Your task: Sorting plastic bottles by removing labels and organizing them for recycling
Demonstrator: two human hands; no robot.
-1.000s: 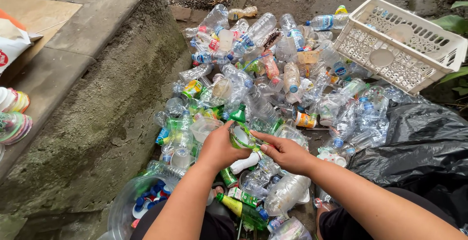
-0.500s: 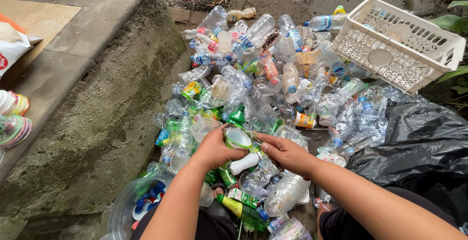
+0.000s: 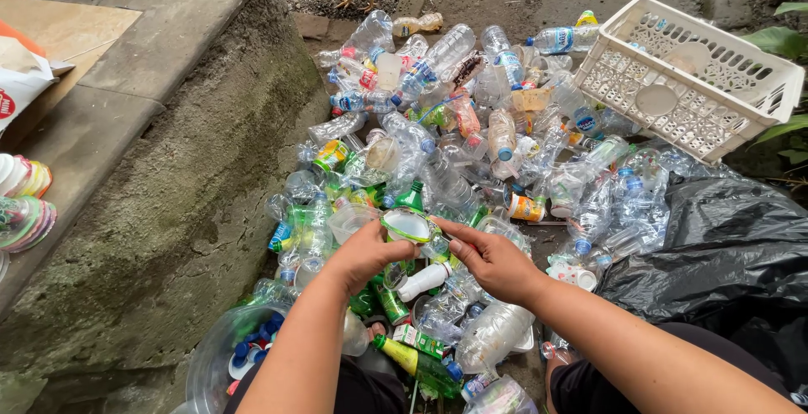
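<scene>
Both hands on one clear plastic cup (image 3: 407, 225), mouth tipped up toward the camera. Left hand (image 3: 364, 254) wrapped round its near left side, right hand (image 3: 491, 261) pinching the rim from the right. Beyond: bottle heap (image 3: 471, 128), white basket (image 3: 686, 77).

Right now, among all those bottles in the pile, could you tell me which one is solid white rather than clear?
The small opaque white bottle lying on its side just below the left hand and right hand; the bottles around it are see-through or green.

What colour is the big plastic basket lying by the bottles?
White perforated plastic basket, seen in the head view.
</scene>
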